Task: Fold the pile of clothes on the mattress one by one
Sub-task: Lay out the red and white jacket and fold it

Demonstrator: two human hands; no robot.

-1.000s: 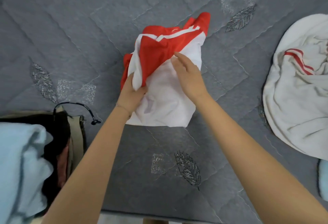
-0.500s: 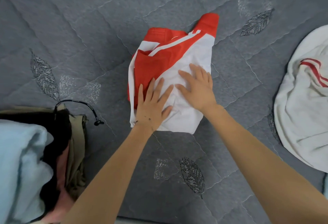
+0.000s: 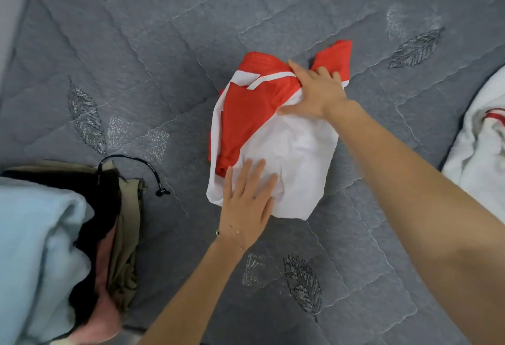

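Hands now apart: right hand [image 3: 319, 90] clutching top of red-and-white garment [image 3: 300, 153], left hand [image 3: 246, 197] flat below.

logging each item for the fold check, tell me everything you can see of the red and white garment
The red and white garment is thin, smooth-looking fabric, partly folded into a rumpled bundle on the grey quilted mattress. Its near part is white, its far left part red with a white stripe, and a red flap sticks out at the far right. The left hand presses flat on the near white corner; the right hand grips the bunched far edge.
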